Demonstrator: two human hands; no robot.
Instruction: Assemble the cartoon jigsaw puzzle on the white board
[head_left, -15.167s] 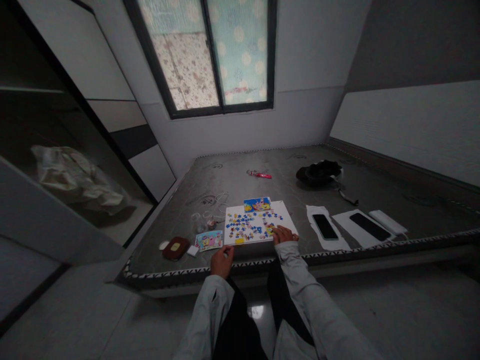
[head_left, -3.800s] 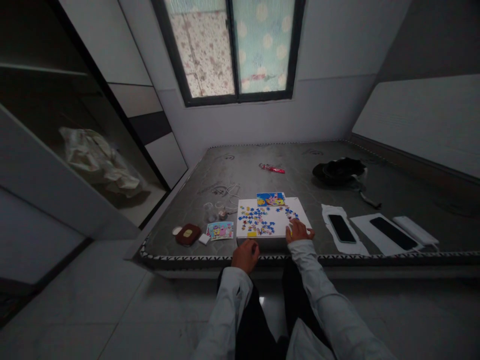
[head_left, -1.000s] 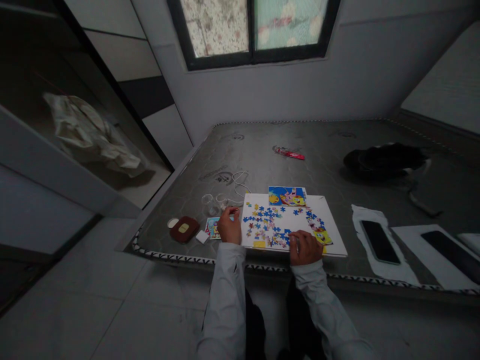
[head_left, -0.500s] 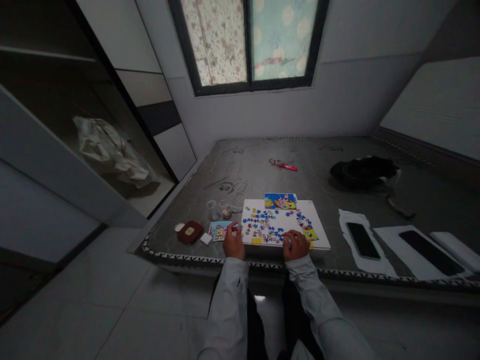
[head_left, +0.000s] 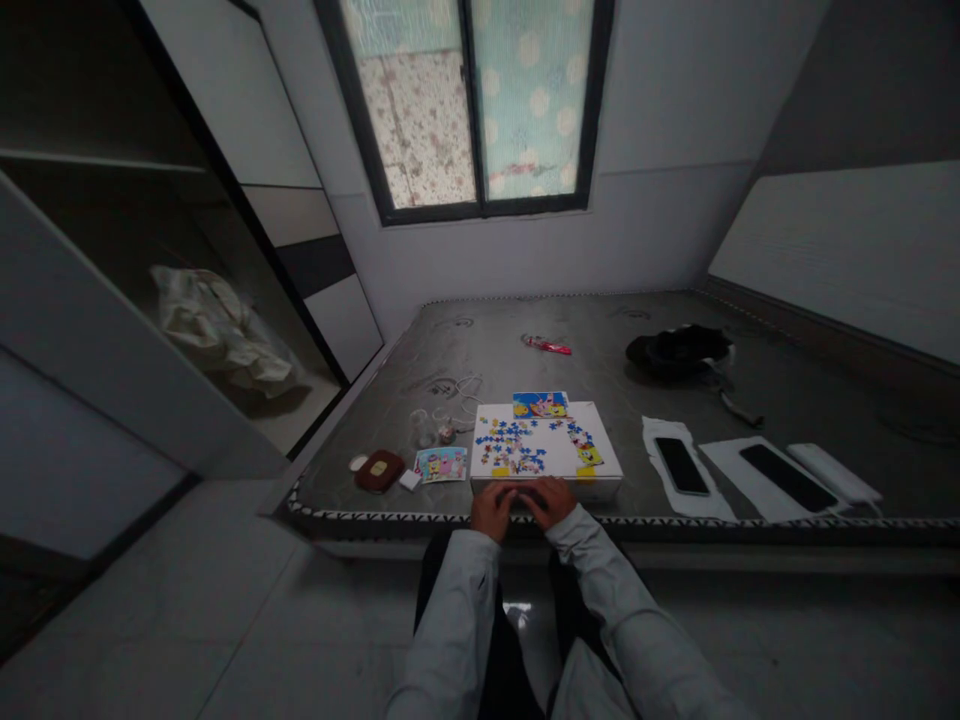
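Note:
Both hands have come together at the near edge of a white box [head_left: 540, 462]. My left hand [head_left: 493, 510] is closed, its fingers curled toward the other hand. Opposite it, my right hand [head_left: 551, 502] is closed too, fingertips nearly meeting the left ones. Whatever lies between the fingers is hidden or too small to name. Loose jigsaw pieces [head_left: 517, 440], mostly blue, are scattered over the box top. A joined strip of puzzle [head_left: 587, 447] with a yellow cartoon face lies on its right side. A blue picture card [head_left: 541, 405] rests at the box's far edge.
Left of the box lie a cartoon card [head_left: 442, 464], a white square item [head_left: 409, 480] and a brown case [head_left: 379, 470]. Two phones [head_left: 681, 466] [head_left: 787, 478] rest on white sheets at right. Further back are a red packet [head_left: 549, 346] and a dark bag [head_left: 679, 353].
My hands have moved from apart over the box to close together at its near edge. The right hand came left, off the pieces. The camera view has tilted and shifted.

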